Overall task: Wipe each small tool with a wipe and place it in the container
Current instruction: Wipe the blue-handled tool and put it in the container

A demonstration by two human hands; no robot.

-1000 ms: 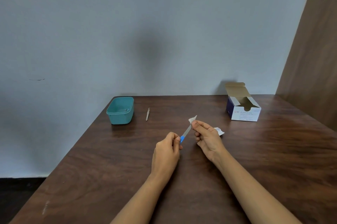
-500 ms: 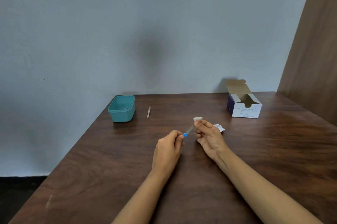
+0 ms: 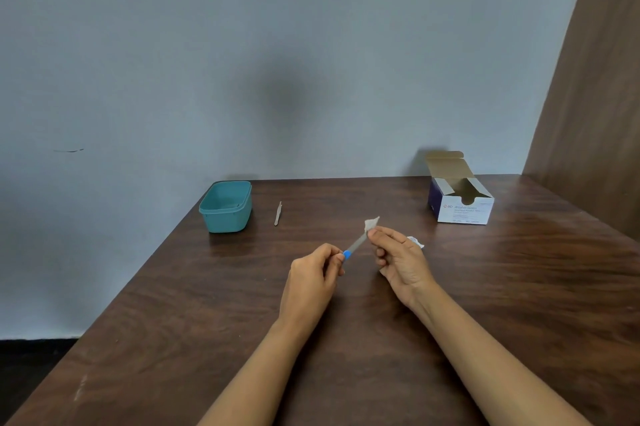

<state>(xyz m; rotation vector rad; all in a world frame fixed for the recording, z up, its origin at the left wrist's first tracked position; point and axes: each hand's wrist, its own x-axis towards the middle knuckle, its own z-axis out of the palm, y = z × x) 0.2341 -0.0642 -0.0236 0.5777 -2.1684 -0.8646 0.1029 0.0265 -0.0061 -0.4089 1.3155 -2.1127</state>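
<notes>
Pinching the tool [image 3: 355, 246] by its blue end, the left hand [image 3: 311, 273] is holding it slanted away and rightward into the wipe [image 3: 371, 224] the right hand [image 3: 398, 259] is pinching, with the container [image 3: 227, 205] lying well leftward.

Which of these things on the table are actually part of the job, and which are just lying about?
Job: blue-tipped tool, wipe, teal container, thin metal tool beside it.
Lying about: open swab box, torn packet behind the right hand.
</notes>
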